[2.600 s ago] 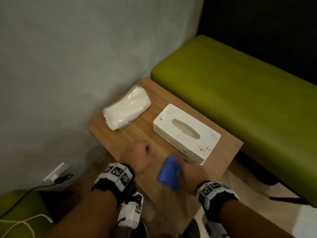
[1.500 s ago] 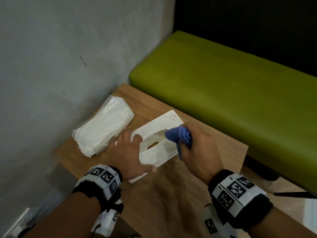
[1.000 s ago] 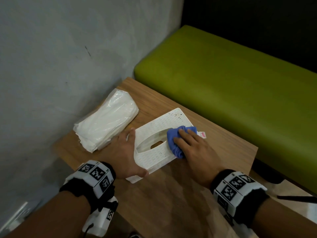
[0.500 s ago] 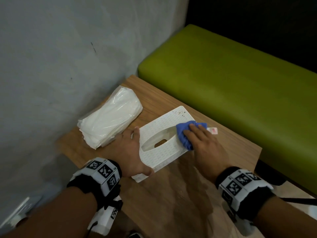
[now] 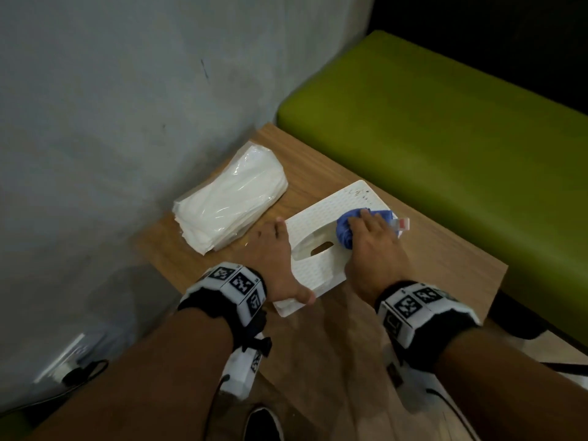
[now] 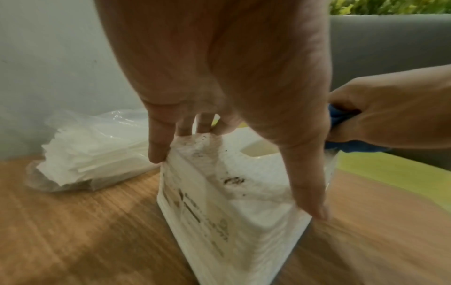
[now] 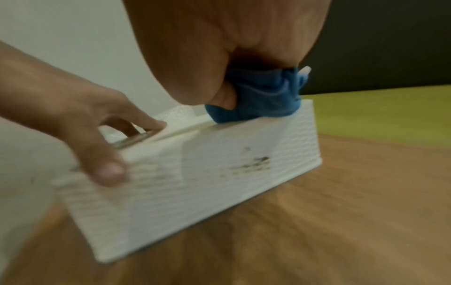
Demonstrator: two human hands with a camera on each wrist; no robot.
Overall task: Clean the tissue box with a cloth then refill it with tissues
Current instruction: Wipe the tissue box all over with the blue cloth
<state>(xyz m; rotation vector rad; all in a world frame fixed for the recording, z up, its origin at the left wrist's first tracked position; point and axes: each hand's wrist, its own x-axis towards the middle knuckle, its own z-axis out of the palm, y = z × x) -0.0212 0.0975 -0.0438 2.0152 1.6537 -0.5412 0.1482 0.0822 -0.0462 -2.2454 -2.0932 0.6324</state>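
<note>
Now tissue box (image 5: pixel 318 240) lies flat, slot up; left hand (image 5: pixel 273 265) grips end, right hand (image 5: pixel 375 249) presses cloth (image 5: pixel 345 230).

wooden table (image 5: pixel 429 268), green bench (image 5: pixel 445 128), grey wall (image 5: pixel 111 90)

Dim indoor light, no lamp visible. Head view underexposed, far right corner nearly black; soft noise throughout. Green bench (image 5: pixel 445 138) is the brightest colour patch, w/ gentle sheen on its top. Plastic on the tissue pack (image 5: pixel 232 198) shows small glare streaks. Soft shadows under both forearms on the table (image 5: pixel 429 265). Wide-angle bending at frame edges, esp. wall line. Wrist views lighter but smeared: wood grain streaks w/ motion blur, tissue box (image 7: pixel 195 173) edges soft, near palm of left hand (image 6: pixel 219 67) out of focus; right hand (image 7: pixel 219 48) likewise.
</note>
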